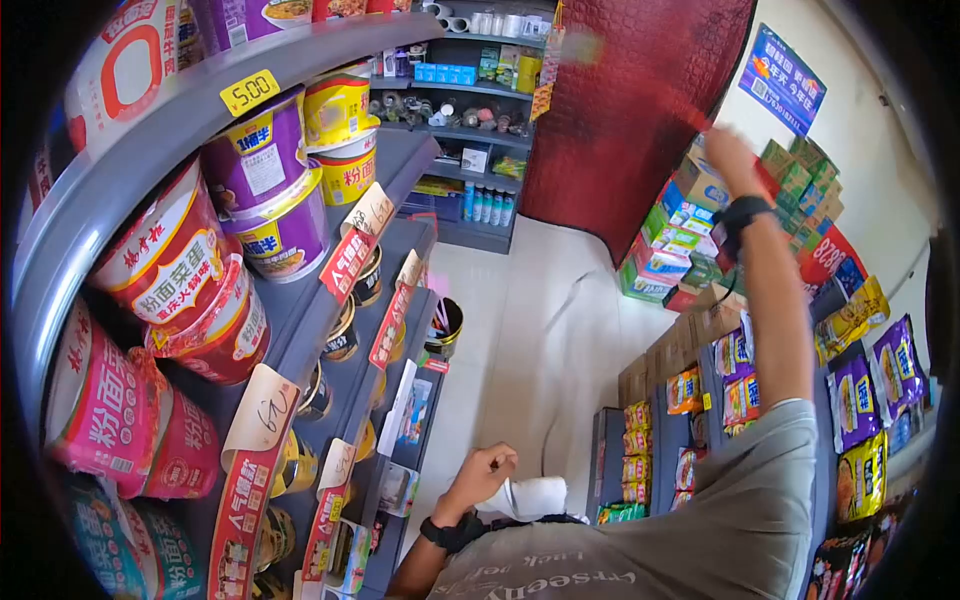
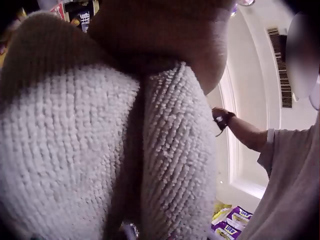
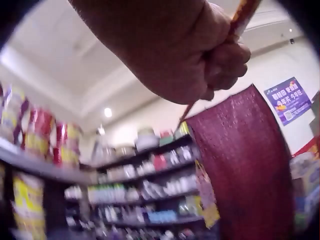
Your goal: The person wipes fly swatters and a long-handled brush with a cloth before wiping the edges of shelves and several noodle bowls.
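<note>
My right hand (image 1: 735, 165) is raised at the upper right, blurred in the head view. In the right wrist view that hand (image 3: 200, 60) has its fingers curled round a thin reddish-brown stick (image 3: 243, 20), whose lower part runs down behind the fist. The left hand (image 1: 485, 478) is low in front of the grey shirt, fingers bent and gripping a white knitted cloth (image 1: 537, 497). Filling much of the left wrist view, the cloth (image 2: 55, 135) hangs in thick folds under the left hand (image 2: 160, 35), whose fingertips are hidden there.
Shelves (image 1: 225, 410) of instant noodle tubs (image 1: 180, 255) stand close on the left. A dark red panel (image 1: 620, 110) and back shelves (image 1: 480, 235) are ahead. Stacked cartons (image 1: 675, 245) and a rack of noodle packets (image 1: 740, 400) line the right. Pale floor (image 1: 520, 340) lies between.
</note>
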The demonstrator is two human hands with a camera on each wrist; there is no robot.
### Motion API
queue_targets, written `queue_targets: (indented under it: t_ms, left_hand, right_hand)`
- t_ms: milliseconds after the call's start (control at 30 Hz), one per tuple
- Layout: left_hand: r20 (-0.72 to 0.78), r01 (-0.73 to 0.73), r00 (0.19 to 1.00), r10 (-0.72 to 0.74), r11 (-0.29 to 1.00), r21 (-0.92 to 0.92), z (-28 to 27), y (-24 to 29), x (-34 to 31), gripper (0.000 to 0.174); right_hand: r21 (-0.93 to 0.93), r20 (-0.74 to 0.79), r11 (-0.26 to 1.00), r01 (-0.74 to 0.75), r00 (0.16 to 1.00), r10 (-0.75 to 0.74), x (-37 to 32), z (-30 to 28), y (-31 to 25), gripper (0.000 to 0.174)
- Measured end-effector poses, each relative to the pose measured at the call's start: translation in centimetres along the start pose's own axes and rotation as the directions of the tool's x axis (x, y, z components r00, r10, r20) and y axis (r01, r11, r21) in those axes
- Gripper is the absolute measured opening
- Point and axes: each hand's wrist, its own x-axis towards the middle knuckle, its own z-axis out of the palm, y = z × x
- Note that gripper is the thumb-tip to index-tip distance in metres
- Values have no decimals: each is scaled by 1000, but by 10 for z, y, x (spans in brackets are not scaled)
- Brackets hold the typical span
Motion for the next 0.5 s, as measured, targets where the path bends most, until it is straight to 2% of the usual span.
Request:
queue_targets:
  t_ms: [33,67,100,133,167,200,233,267,300,333,400,433,467,500]
  left_hand:
    - [9,8,1000,-8,1000,-2,-1,1,-1,8]
    - [19,17,1000,-17,1000,-1,-4,1,-1,8]
    - [30,26,999,-26,1000,-2,-5,1,-1,8]
    - [37,45,998,-45,999,13,-6,2,-2,11]
    - [47,50,998,-51,999,10,-6,0,-4,11]
    - [58,57,997,-57,998,6,-6,-3,-4,11]
    - [72,67,995,-67,998,2,-6,-6,-5,12]
    - [93,85,992,-87,996,26,-7,-11,-6,14]
    - [96,73,992,-76,997,35,-7,-18,-5,14]
    - [101,65,992,-69,997,42,-5,-26,-5,15]
    - [109,84,990,-89,995,48,-5,-31,-4,16]
    - [134,103,985,-112,992,69,-7,-33,-2,16]
    - [155,138,977,-147,988,69,-8,-35,-2,15]
    - [174,170,968,-180,983,72,-8,-36,1,14]
  right_hand:
    - [-25,90,995,94,992,-91,-32,32,-21,22]
    - [-79,190,994,71,980,-55,-76,47,-54,22]
    - [-36,162,993,114,981,-107,-119,70,-73,21]
    - [-14,434,989,146,892,-125,-158,88,-92,20]
    - [-7,466,993,122,879,-104,-198,86,-110,19]
    - [-73,542,976,203,830,-132,-240,96,-119,20]
    - [-51,684,982,182,723,-99,-278,121,-125,20]
    - [54,740,998,11,671,-47,-302,82,-126,21]
    - [62,753,998,13,655,-55,-344,90,-126,21]
    - [115,752,981,-155,658,16,-387,99,-125,20]
    - [119,777,974,-192,629,29,-457,77,-127,21]
    - [178,808,913,-368,584,78,-476,45,-129,30]
    - [145,890,821,-553,434,136,-497,24,-129,39]
    - [86,905,822,-564,389,173,-527,17,-133,41]
